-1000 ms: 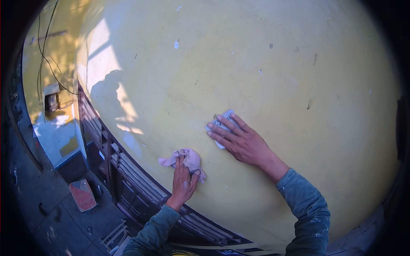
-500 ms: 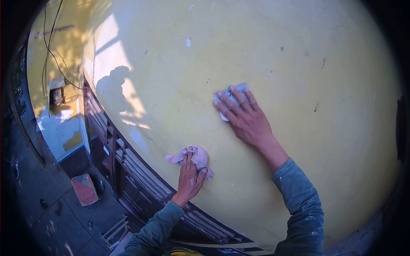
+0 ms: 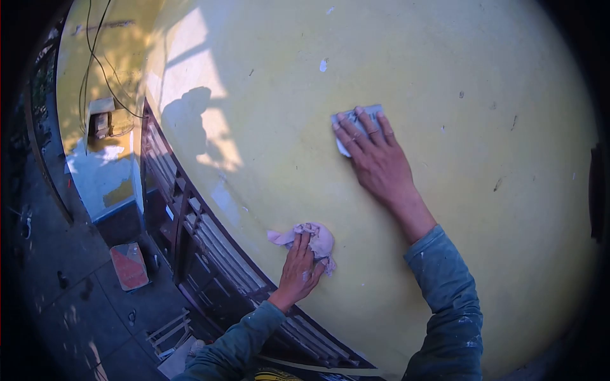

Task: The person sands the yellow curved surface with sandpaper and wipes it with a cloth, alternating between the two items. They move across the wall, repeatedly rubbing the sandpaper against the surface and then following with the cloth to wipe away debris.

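Observation:
My right hand (image 3: 380, 162) lies flat with spread fingers over a folded sheet of sandpaper (image 3: 342, 146), pressing it to a yellow painted wall (image 3: 406, 273). Dark print shows on the sheet's pale back, partly covered by the fingers. Lower and to the left, my left hand (image 3: 298, 270) has its fingers pressed into a crumpled pink cloth (image 3: 323, 239), which it holds against the same wall. One end of the cloth sticks out to the left. Whitish smears mark both green sleeves.
A dark-framed slatted window (image 3: 222, 247) borders the wall at lower left. Cables (image 3: 95, 57) hang at upper left near a small box (image 3: 101, 124). On the paved floor stand a red-topped object (image 3: 129, 267) and a wooden frame (image 3: 170, 333). Chips and scratches dot the wall.
My right hand has slid the sandpaper up and slightly left across the wall. My left hand and the cloth stay at about the same wall spot, while the whole view has shifted.

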The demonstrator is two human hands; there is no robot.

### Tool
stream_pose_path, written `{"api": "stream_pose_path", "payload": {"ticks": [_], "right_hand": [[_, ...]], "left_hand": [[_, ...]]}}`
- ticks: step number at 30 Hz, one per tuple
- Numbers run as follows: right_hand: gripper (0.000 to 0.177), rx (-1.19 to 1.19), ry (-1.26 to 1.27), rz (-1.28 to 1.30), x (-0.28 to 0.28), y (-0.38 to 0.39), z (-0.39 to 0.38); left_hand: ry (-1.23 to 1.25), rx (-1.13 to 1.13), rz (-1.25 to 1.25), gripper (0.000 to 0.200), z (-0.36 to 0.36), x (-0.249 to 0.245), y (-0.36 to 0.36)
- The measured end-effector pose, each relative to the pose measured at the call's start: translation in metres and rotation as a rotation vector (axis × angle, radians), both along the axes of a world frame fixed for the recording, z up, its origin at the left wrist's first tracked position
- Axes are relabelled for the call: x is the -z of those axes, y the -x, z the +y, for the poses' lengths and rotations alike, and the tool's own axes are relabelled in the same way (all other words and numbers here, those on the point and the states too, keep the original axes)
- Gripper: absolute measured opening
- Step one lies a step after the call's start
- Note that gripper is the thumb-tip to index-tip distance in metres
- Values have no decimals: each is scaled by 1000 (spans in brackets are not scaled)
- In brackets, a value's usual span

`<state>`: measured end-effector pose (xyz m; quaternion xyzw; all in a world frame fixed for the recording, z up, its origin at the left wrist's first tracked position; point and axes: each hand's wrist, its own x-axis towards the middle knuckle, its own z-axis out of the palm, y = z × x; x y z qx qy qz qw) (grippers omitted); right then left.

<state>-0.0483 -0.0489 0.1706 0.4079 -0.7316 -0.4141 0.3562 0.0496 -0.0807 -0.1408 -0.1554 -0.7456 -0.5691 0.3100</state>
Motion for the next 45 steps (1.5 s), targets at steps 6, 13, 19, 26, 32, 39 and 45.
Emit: {"api": "stream_pose_path", "payload": {"ticks": [6, 13, 19, 26, 32, 39, 45], "right_hand": [[52, -42, -39, -46, -48, 18, -22], [50, -36, 235, 370, -80, 49, -54], [47, -57, -299, -469, 59, 35, -31], [42, -79, 317, 644, -181, 81, -43], [50, -117, -277, -299, 69, 44, -42], [44, -77, 178, 467, -146, 66, -50], [47, -86, 89, 161, -23, 53, -58]], "left_hand": [[24, 53, 5, 45, -9, 1, 0], [42, 23, 34, 46, -7, 3, -1], [88, 57, 19, 47, -18, 1, -1], [72, 35, 15, 47, -11, 5, 0], [81, 48, 20, 47, -14, 6, 0], [88, 55, 18, 40, -16, 1, -2], [90, 23, 9, 40, -10, 1, 0]]}}
